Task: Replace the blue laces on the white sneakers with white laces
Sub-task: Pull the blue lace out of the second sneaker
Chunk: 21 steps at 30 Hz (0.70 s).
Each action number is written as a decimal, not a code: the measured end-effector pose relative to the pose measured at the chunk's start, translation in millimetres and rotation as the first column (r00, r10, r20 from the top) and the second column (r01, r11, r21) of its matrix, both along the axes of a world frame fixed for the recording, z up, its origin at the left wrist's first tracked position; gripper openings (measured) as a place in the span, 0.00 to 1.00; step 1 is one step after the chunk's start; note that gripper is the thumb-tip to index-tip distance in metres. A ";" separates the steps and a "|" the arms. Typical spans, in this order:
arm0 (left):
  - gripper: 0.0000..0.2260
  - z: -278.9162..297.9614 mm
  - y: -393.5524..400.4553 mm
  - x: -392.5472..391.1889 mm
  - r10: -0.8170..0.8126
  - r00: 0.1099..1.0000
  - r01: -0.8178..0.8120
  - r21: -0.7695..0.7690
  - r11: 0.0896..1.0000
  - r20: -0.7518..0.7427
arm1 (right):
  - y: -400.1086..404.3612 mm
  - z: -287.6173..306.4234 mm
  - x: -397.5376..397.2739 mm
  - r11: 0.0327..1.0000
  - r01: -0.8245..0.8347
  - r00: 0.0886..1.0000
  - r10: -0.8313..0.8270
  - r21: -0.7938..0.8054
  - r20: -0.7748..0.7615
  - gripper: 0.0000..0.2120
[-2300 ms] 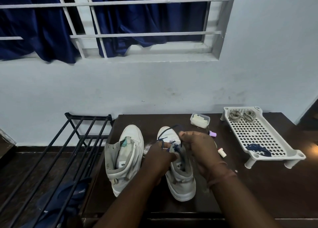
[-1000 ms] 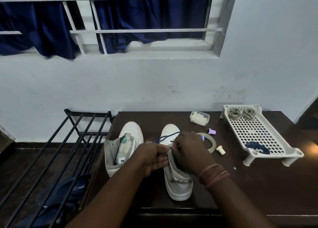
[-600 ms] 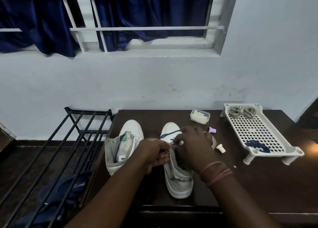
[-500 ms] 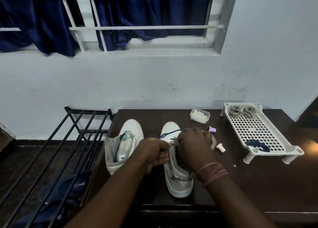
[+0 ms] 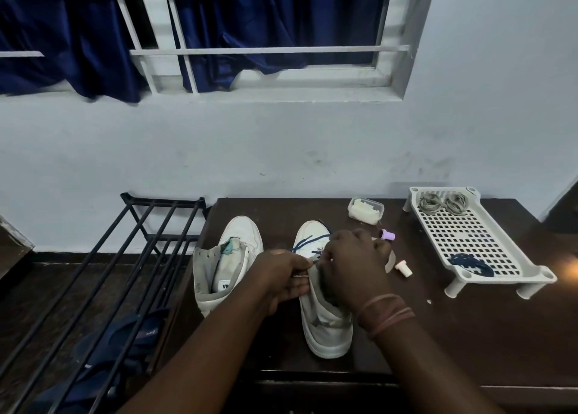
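- Head view, with the dark wooden table (image 5: 469,335) as the landmark.
- Sneakers stand side by side near the table's left end, toes toward the wall.
- The left sneaker (image 5: 226,263) has no lace in it; its tongue is pulled up and its collar gapes open.
- The right sneaker (image 5: 322,319) sits at the table's middle, heel near the front edge, with a blue lace (image 5: 308,243) threaded across its upper eyelets, nearest the toe.
- The left hand (image 5: 283,276) rests against the right sneaker's left side, fingers curled together and pinching the shoe's upper edge by the eyelets.
- The right hand (image 5: 353,266) covers the sneaker's opening from the right, fingers bunched and closed at the lace; exactly which strand it pinches is hidden.
- A white perforated tray (image 5: 531,274) stands on short legs at the table's right end.
- Two coiled pale laces (image 5: 442,202) lie at the tray's far end, side by side.
- A bundled dark blue lace (image 5: 467,263) lies at the tray's near end.
- A small clear box (image 5: 366,210) sits at the table's back edge, between the sneakers and the tray.
- A small purple cap (image 5: 387,234) and a small white cap (image 5: 403,268) lie on the table just right of the right hand.
- A black metal rack (image 5: 125,257) stands against the table's left side.
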<state>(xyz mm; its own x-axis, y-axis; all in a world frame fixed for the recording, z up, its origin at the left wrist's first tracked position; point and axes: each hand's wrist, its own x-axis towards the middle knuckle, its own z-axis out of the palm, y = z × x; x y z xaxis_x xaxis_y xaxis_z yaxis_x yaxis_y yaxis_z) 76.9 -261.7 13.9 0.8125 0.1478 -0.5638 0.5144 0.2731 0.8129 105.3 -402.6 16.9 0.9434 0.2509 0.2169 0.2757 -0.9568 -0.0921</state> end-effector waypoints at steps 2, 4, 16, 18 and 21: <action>0.08 -0.2 0.5 0.1 -0.006 1.000 0.006 -0.001 1.000 0.000 | -3.4 7.8 3.7 0.986 0.131 0.990 -0.137 0.107 0.043 0.08; 0.07 -0.4 0.0 1.8 -0.008 1.000 0.008 0.010 1.000 -0.003 | -15.1 17.9 10.6 0.910 0.278 0.945 -0.316 0.308 0.083 0.09; 0.05 -2.6 1.2 0.8 -0.011 1.000 0.011 0.019 1.000 0.007 | 0.3 1.0 0.5 0.994 0.001 0.995 0.009 0.108 -0.096 0.09; 0.07 -2.7 1.6 0.9 -0.007 1.000 0.007 0.021 1.000 0.001 | -2.5 3.6 3.7 0.993 0.046 0.999 -0.043 0.109 -0.032 0.08; 0.12 -3.7 0.7 2.8 0.006 1.000 -0.006 0.026 1.000 -0.010 | -20.2 20.4 14.3 0.892 0.251 0.953 -0.295 0.375 0.063 0.11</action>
<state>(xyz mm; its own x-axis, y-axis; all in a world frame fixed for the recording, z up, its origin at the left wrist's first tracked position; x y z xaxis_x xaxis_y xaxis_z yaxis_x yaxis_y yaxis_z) 79.6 -260.9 10.2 0.8060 0.1671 -0.5678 0.5210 0.2550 0.8146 119.6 -422.8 37.3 0.9262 -0.1284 0.3545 0.0380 -0.9037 -0.4266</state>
